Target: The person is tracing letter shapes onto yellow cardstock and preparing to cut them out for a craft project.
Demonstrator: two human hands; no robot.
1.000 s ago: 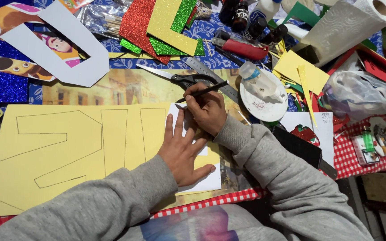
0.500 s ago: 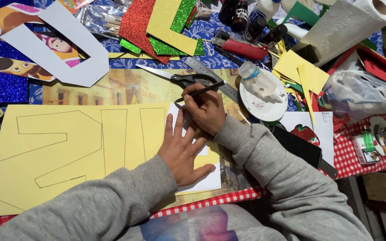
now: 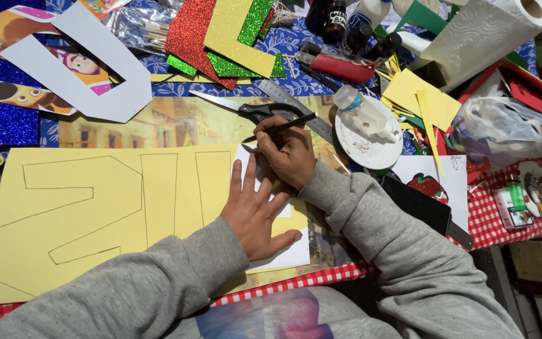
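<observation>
A large yellow foam sheet (image 3: pixel 83 220) with pencil-drawn block shapes lies flat in front of me. At its right end sits a white card template (image 3: pixel 283 251). My left hand (image 3: pixel 255 210) lies flat on that white card with fingers spread, pressing it down. My right hand (image 3: pixel 290 150) grips a black pencil (image 3: pixel 280 127), its tip at the card's top edge. Black-handled scissors (image 3: pixel 252 110) and a metal ruler (image 3: pixel 296 107) rest just beyond my right hand.
Glitter foam sheets (image 3: pixel 221 34) in red, yellow and green pile at the back. A white letter cutout (image 3: pixel 95 81) lies at the left. A glue bottle on a white plate (image 3: pixel 368 129), a paper towel roll (image 3: pixel 484 31), a plastic bag (image 3: pixel 509 129) and a black case (image 3: pixel 418 204) crowd the right.
My right hand has shifted very slightly with the pencil along the card's top edge. My left hand has stayed pressed flat.
</observation>
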